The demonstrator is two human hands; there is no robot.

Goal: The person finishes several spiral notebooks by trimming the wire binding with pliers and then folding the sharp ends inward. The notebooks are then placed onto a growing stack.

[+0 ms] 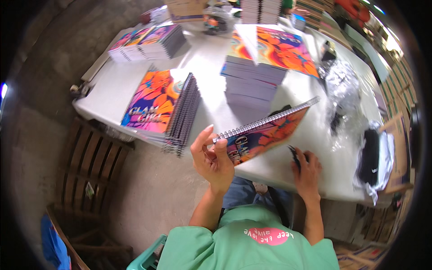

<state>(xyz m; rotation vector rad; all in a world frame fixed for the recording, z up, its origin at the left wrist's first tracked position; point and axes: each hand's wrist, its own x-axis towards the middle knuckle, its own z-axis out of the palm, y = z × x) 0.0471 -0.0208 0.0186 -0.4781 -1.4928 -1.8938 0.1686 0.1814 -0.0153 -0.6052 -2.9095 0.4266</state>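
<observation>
My left hand point(211, 157) pinches a spiral notebook point(270, 135) by the lower end of its wire coil. The notebook is tilted up off the table, coil edge uppermost, with an orange, pink and blue cover. At the table's front edge, my right hand point(308, 173) is closed around a slim dark hand tool point(294, 154), whose tip points away from me; its exact kind does not show. To the left lies a stack of coiled notebooks point(155, 101) with the same cover. Beyond the held notebook stands a tall pile of uncoiled pages and covers point(252, 85).
Another pile of books point(153, 40) sits at the far left of the white table point(105, 90). Crumpled clear plastic point(342, 85) and a black and white bundle point(373, 157) lie on the right. A wooden slatted pallet point(90, 162) and a cardboard box point(398, 148) flank the table.
</observation>
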